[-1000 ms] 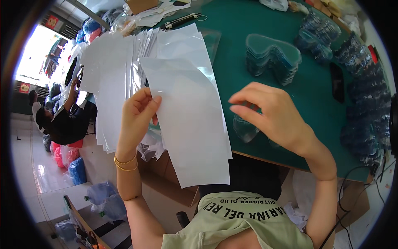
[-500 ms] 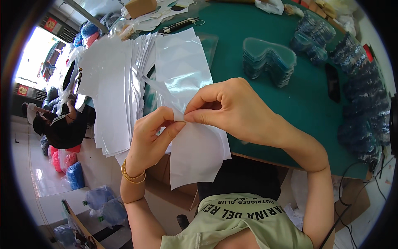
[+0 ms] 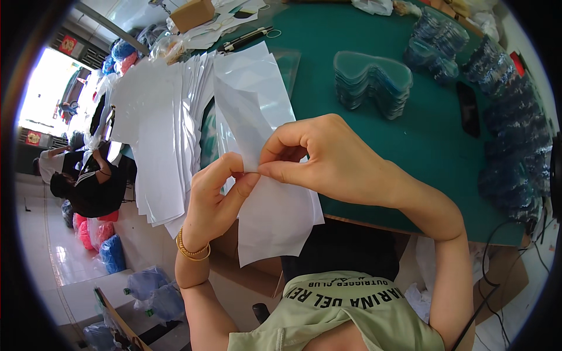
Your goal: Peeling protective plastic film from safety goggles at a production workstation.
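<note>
Just beyond the table's near edge, my left hand [image 3: 212,196] and my right hand [image 3: 336,161] meet, thumb and forefinger of each pinching a thin white sheet [image 3: 275,225]. The fingertips of both hands almost touch. Below them the sheet's lower part hangs toward my lap, and its upper part bends up and away to the left. Behind it, another glossy white sheet [image 3: 280,85] lies flat on the green table [image 3: 316,76]. To the left of my left hand is a fanned pile of white sheets [image 3: 152,131].
A stack of clear goggle-shaped plastic pieces [image 3: 373,85] stands right of centre. More clear pieces [image 3: 515,140] line the right edge beside a black, phone-like object [image 3: 468,109]. Black pen-like tools [image 3: 247,40] and a cardboard box [image 3: 192,14] are at the back. Two people sit at far left.
The sheet's upper part has opened out from a narrow fold into a broader curved flap. Both hands keep their pinch in nearly the same place. The view has shifted slightly.
</note>
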A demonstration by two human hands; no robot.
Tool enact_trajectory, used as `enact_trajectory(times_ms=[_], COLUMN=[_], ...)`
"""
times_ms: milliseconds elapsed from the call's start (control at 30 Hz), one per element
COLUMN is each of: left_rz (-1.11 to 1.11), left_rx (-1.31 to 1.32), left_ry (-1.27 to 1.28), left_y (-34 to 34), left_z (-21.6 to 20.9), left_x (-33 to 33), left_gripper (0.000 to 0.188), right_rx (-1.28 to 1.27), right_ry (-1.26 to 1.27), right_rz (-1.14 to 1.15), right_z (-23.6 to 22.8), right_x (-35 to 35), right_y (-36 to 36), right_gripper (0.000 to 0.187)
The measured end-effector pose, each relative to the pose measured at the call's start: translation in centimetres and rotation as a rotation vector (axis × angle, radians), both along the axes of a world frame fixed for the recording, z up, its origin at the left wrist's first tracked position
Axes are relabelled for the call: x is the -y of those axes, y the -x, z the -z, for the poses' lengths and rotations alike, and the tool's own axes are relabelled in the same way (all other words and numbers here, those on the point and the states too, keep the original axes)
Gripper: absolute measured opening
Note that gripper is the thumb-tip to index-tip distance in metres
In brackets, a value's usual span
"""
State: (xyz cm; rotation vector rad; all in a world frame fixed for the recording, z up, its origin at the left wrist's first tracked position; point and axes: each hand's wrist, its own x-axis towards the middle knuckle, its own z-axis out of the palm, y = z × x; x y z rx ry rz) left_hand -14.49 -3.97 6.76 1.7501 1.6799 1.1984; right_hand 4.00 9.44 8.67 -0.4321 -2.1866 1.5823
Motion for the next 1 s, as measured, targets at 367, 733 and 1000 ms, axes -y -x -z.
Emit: enact_trajectory(times_ms=[367,733,1000], left_rz=[0.042,-0.481,-0.046], left_rx=[0.240,0.091,0.274], left_ry=[0.055,0.202,-0.024], left_y=[0.0,8.0,-3.4], left_z=[0.1,4.5,1.0], left_x=[0.6,-3.2,0.5], left_gripper=[0.007,0.039,0.065], right_rx=[-0.211,-1.057,-0.448], right_ry=[0.447,1.130,0.266], right_rz=[-0.040,-0.176,0.508], right_z=[1.5,2.9,3.3], right_x=[-2.1,-5.9,2.6], right_y=[-1.0,-14.7,-13.2], right_gripper=[0.004,0.044,0.029])
